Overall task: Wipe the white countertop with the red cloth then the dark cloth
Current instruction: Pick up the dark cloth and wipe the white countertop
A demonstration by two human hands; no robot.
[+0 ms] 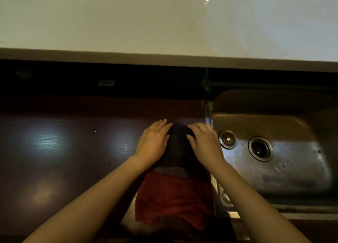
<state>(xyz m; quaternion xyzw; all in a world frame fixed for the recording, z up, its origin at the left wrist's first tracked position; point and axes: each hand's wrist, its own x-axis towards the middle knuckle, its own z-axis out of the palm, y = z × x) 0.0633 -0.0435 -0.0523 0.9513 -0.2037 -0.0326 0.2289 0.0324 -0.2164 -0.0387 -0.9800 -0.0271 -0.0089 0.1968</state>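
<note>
Both hands, left hand and right hand, press flat on the soft, floppy dark cloth; grab its bunched edge.

I read this location as a kitchen. A stainless steel sink with a drain strainer is set into a dark wood-grain counter. A raised glossy white countertop runs along behind it.

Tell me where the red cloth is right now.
The red cloth lies low in the head view on the dark counter, left of the sink, just nearer than the dark cloth.
</note>
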